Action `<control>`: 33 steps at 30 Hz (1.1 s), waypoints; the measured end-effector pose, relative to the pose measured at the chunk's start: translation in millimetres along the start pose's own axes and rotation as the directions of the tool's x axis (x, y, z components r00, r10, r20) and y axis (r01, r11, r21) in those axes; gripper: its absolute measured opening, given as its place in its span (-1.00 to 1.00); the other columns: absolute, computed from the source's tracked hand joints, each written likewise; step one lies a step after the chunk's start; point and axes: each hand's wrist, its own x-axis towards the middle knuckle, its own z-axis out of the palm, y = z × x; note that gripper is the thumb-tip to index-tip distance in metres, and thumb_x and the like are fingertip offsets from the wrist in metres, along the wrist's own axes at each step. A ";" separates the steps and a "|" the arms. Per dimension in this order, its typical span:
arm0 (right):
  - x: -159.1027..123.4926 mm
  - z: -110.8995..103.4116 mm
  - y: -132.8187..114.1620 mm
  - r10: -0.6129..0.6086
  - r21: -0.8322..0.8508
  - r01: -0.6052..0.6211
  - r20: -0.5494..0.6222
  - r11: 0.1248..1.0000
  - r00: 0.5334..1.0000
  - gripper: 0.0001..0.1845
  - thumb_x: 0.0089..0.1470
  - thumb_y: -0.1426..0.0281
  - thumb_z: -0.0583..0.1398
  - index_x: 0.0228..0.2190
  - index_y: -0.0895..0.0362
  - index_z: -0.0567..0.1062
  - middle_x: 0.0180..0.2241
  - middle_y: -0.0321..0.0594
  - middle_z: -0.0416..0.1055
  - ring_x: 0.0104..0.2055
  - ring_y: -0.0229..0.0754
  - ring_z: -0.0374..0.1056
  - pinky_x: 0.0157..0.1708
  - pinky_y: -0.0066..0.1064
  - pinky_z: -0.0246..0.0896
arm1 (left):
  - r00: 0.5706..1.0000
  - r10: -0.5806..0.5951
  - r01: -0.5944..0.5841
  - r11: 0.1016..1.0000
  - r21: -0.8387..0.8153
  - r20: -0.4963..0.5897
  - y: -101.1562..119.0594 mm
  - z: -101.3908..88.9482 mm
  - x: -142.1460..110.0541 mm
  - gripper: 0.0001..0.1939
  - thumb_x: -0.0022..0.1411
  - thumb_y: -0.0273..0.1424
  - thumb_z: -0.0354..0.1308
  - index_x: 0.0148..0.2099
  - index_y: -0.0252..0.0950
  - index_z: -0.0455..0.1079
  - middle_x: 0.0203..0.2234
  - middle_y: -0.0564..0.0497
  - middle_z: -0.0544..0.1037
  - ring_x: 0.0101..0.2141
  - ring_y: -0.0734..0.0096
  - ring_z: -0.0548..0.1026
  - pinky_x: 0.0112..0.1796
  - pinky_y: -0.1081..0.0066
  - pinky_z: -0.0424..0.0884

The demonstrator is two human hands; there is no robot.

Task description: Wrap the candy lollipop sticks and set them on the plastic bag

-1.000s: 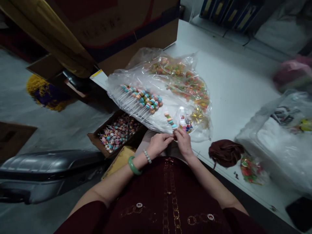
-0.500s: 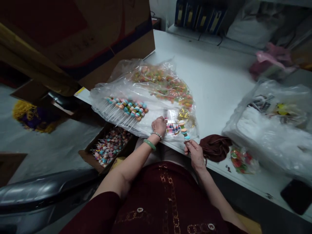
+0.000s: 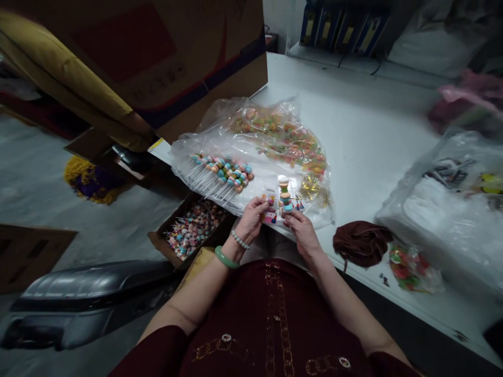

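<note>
My right hand (image 3: pixel 302 229) is closed on the lower end of a candy skewer (image 3: pixel 284 195), a stack of pastel blue, orange and green pieces held upright. Close beside it, my left hand (image 3: pixel 250 219) pinches the edge of a small clear printed plastic bag (image 3: pixel 271 215). The skewer stands just right of that bag; whether its tip is inside I cannot tell. Left of my hands, several more candy skewers (image 3: pixel 228 172) lie in a row, white sticks pointing toward me. Beyond are loose gummy candies (image 3: pixel 283 133) and gold ties (image 3: pixel 310 186) on a large plastic sheet (image 3: pixel 214 137).
An open carton (image 3: pixel 161 243) of wrapped candies stands low at left, near a grey suitcase (image 3: pixel 98 288). A big cardboard box (image 3: pixel 204 99) rises behind. To the right lie a brown cloth (image 3: pixel 359 243), a bag of gummies (image 3: pixel 411 267) and a plastic-lined container (image 3: pixel 440 204).
My left hand has lifted a small printed bag from the sheet. My right hand has brought the skewer left, beside the bag. The whole view has shifted slightly.
</note>
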 end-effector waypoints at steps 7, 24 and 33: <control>16.9 20.1 2.4 0.010 -0.058 -0.004 0.090 0.998 0.996 -0.74 -0.16 0.18 0.28 -0.44 0.10 0.53 -0.49 -0.30 0.40 -0.42 -0.25 0.22 -0.37 -0.43 0.17 | 0.958 -0.165 0.205 0.966 -0.159 0.235 -4.4 -6.4 -18.1 -0.66 -0.14 -0.32 0.45 -0.33 -0.34 0.45 -0.47 0.03 0.51 -0.44 0.48 0.45 -0.35 0.43 0.38; 6.9 39.4 -0.4 0.058 0.110 -0.070 0.107 0.991 0.993 -0.62 -0.16 0.11 0.33 -0.35 0.08 0.43 -0.65 -0.53 -0.05 -0.67 -0.41 -0.19 -0.69 -0.50 -0.24 | 0.989 -0.032 -0.012 0.956 -0.293 -0.144 9.6 -3.3 -6.1 -0.72 -0.16 -0.42 0.42 -0.47 -0.32 0.35 -0.64 0.17 0.33 -0.61 0.65 0.21 -0.54 0.51 0.11; 27.7 49.1 -2.0 0.089 -0.014 -0.089 0.005 0.996 0.996 -0.63 -0.28 0.13 0.30 -0.46 0.09 0.38 -0.57 -0.31 0.35 -0.58 -0.28 0.20 -0.64 -0.44 0.06 | 0.997 -0.013 0.012 1.000 0.012 0.078 9.6 -7.0 -17.3 -0.71 0.00 -0.22 0.36 -0.41 -0.35 0.44 -0.65 0.11 0.37 -0.62 0.62 0.25 -0.57 0.51 0.09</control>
